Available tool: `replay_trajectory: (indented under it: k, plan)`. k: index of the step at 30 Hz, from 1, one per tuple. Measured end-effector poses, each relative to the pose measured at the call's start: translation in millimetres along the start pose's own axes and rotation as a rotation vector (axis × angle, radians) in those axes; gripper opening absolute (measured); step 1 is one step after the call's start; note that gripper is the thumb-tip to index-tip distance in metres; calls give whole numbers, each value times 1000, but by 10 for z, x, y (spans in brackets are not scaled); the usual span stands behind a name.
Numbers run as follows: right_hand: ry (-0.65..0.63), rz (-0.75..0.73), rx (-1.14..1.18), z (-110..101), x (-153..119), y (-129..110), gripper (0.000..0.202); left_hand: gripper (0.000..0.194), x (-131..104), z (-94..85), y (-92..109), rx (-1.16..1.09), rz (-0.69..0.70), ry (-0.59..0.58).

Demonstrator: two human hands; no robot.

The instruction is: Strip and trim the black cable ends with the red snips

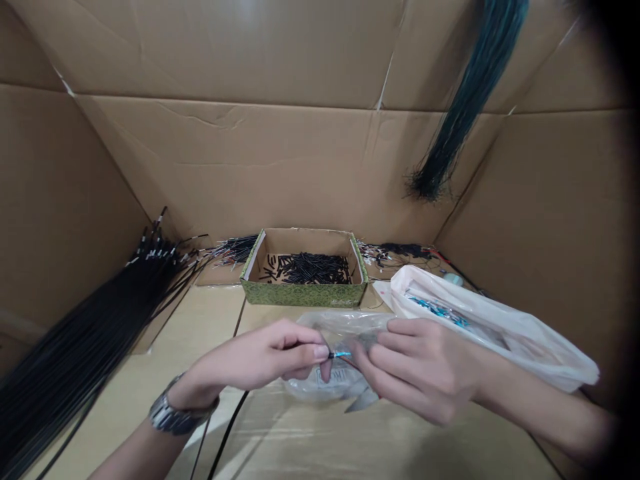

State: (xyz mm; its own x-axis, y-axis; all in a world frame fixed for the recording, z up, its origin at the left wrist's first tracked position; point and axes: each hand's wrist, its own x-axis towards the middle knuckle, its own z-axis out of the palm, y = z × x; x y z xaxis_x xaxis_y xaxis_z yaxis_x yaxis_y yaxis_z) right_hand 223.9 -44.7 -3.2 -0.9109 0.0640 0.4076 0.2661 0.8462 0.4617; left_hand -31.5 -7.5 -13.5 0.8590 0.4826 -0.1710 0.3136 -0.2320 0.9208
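Note:
Near the middle, my left hand [273, 353], with a metal watch at the wrist, pinches the dark end of a black cable [229, 430] between thumb and fingers. A short light-blue piece [343, 355] extends from that end toward my right hand [420, 367]. The closed fingers of my right hand are at its other side, with a thin reddish wire beside them. Exactly what those right fingertips grip is hidden. A grey pointed blade [363, 400] shows below the right hand. Under both hands lies a clear plastic bag [320, 387] with printed letters.
A green-patterned box [305, 295] holds short black tubes. To its right, a white bag [525, 343] contains blue pieces. Long black cables [85, 347] lie at left. Dark green wires [465, 113] hang at upper right. Cardboard walls surround the table.

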Motion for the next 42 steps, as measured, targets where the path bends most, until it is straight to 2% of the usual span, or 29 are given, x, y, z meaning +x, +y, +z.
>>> replay_trajectory:
  k: [1, 3, 7, 9, 11, 14, 17, 20, 25, 30, 35, 42]
  plan:
    - [7, 19, 44, 13, -19, 2, 23, 38, 4, 5, -1, 1, 2, 8]
    - [64, 192, 205, 75, -66, -23, 22, 34, 12, 46, 10, 85, 32, 135]
    - [283, 901, 577, 191, -83, -151, 9, 27, 19, 182, 44, 287, 135, 438]
    - [306, 1155, 736, 194, -22, -209, 15, 28, 23, 238, 40, 351, 179, 534]
    - [292, 1285, 886, 177, 63, -241, 19, 24, 31, 276, 19, 401, 216, 609]
    - [324, 1372, 1044, 177, 173, -248, 19, 14, 54, 313, -30, 465, 262, 692]
    - [388, 1399, 1097, 231, 224, -239, 19, 16, 83, 340, -73, 530, 294, 741]
    - [424, 1405, 1049, 293, 240, -232, 19, 16, 99, 351, -78, 557, 296, 764]
    - [426, 1332, 908, 357, 249, -228, 13, 22, 99, 321, -17, 327, 258, 775]
    - [411, 1109, 697, 436, 211, -218, 9, 13, 118, 262, -37, 261, 211, 738]
    - [346, 834, 647, 465, 101, -170, 22, 13, 102, 188, -51, 301, 205, 729]
    - [257, 622, 502, 470, -37, -88, 26, 16, 107, 103, -5, 268, 175, 623]
